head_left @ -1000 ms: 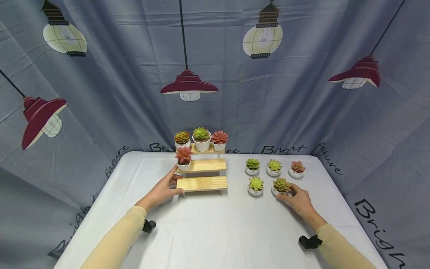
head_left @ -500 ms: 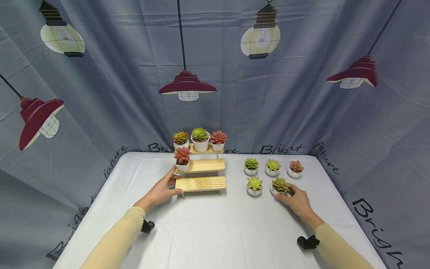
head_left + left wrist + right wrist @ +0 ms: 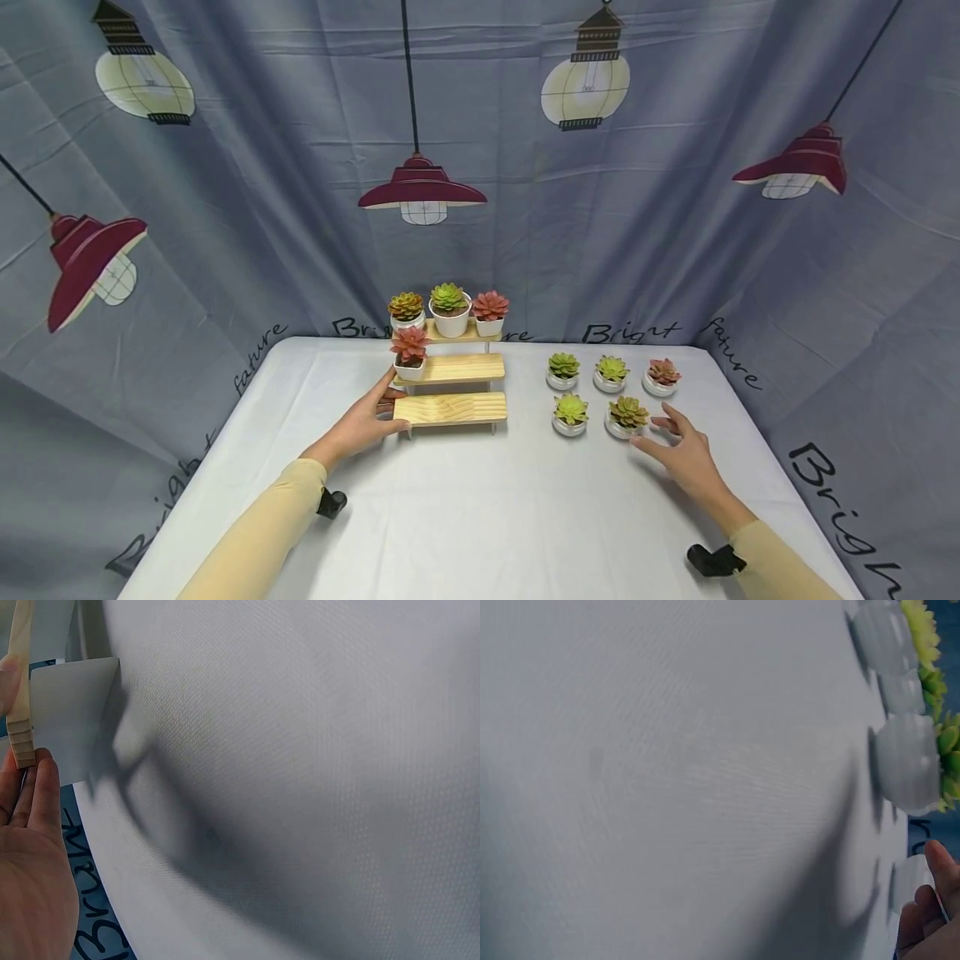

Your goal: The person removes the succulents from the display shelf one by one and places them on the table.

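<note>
A wooden three-tier plant stand (image 3: 450, 408) is at centre-left on the white table. My left hand (image 3: 366, 425) grips the left end of its lowest tier, thumb at the front and fingers behind. In the left wrist view, fingers of the left hand (image 3: 37, 862) touch the shelf board's end (image 3: 22, 735). At right, an olive-green succulent (image 3: 627, 412) sits in a round white pot (image 3: 621, 431). Just right of it is my right hand (image 3: 686, 457), apart from the pot, thumb and fingers spread with nothing between. The right wrist view partly shows the right hand (image 3: 934, 922) below white pots (image 3: 907, 765).
The top tier bears an orange-yellow succulent (image 3: 406, 307), a green one (image 3: 448, 298) and a red one (image 3: 491, 306). Another red succulent (image 3: 410, 343) is on the middle tier. Near the right hand are a lime succulent (image 3: 572, 409) and a back row including a reddish one (image 3: 663, 372).
My right hand has let go of the olive-green succulent's pot and drawn back to the right, its fingers spreading. The pot stays in place. My left hand keeps its hold on the stand.
</note>
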`<action>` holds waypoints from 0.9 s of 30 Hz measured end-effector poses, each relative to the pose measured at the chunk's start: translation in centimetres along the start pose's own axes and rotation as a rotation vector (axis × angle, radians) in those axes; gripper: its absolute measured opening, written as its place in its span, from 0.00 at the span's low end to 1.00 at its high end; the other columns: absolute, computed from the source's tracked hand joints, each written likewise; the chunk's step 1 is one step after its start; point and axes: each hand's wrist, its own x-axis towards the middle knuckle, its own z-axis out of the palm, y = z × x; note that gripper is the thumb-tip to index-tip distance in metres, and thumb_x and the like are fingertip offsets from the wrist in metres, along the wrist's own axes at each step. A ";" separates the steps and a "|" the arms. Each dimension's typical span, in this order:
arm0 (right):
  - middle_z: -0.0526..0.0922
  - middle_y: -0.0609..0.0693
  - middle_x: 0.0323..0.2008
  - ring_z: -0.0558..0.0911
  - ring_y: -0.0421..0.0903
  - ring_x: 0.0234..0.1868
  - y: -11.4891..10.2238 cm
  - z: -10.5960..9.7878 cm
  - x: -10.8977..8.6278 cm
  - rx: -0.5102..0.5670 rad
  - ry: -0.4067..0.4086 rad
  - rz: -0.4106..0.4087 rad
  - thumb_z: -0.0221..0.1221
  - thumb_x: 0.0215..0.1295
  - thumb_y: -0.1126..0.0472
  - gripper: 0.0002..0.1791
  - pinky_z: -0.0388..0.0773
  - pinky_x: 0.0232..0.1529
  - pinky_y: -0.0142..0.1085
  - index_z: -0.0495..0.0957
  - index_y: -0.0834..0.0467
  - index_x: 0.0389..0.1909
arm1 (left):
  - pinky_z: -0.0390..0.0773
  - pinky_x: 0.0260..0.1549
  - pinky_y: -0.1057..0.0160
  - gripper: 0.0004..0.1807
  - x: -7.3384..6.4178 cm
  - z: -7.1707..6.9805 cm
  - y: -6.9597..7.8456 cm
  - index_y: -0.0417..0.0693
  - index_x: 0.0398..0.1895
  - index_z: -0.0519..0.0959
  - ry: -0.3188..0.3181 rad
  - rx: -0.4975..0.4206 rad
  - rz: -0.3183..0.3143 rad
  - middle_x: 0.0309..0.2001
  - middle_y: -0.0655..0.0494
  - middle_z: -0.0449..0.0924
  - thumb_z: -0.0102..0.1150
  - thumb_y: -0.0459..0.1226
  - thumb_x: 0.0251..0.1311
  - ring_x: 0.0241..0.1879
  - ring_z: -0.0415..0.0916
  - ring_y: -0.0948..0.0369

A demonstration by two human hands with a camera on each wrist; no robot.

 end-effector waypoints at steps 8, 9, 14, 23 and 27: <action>0.69 0.62 0.70 0.56 0.63 0.71 -2.9 -1.3 -1.3 0.014 0.150 -0.114 0.66 0.67 0.40 0.53 0.62 0.58 0.53 0.49 0.59 0.82 | 0.66 0.70 0.44 0.63 0.1 0.0 -0.1 0.64 0.85 0.37 0.001 0.006 -0.004 0.68 0.47 0.70 0.76 0.44 0.59 0.69 0.67 0.43; 0.70 0.61 0.69 0.57 0.61 0.71 -3.3 -1.3 -1.4 0.015 0.163 -0.137 0.66 0.68 0.42 0.52 0.62 0.56 0.51 0.51 0.59 0.82 | 0.66 0.70 0.44 0.63 0.1 0.0 -0.1 0.64 0.85 0.37 0.001 0.007 -0.005 0.68 0.47 0.70 0.76 0.43 0.59 0.69 0.67 0.44; 0.75 0.59 0.65 0.61 0.56 0.67 -5.7 -0.6 -1.6 0.052 0.183 -0.226 0.68 0.68 0.48 0.45 0.62 0.53 0.47 0.59 0.57 0.79 | 0.66 0.70 0.44 0.63 0.2 0.0 -0.2 0.64 0.85 0.37 0.003 0.016 0.001 0.68 0.47 0.70 0.76 0.44 0.59 0.69 0.67 0.43; 0.73 0.56 0.67 0.57 0.58 0.74 -9.5 2.3 -1.7 0.149 0.053 -0.269 0.70 0.65 0.45 0.43 0.59 0.66 0.62 0.65 0.54 0.77 | 0.66 0.70 0.42 0.62 0.0 0.0 -0.1 0.63 0.85 0.37 0.001 0.016 0.023 0.68 0.45 0.71 0.75 0.44 0.60 0.69 0.67 0.42; 0.76 0.53 0.65 0.62 0.54 0.70 -11.0 4.0 -1.4 0.182 0.021 -0.323 0.71 0.65 0.49 0.40 0.64 0.62 0.57 0.67 0.53 0.76 | 0.66 0.69 0.42 0.62 0.0 -0.1 -0.1 0.62 0.85 0.37 -0.002 0.023 0.030 0.68 0.44 0.70 0.75 0.44 0.60 0.69 0.67 0.42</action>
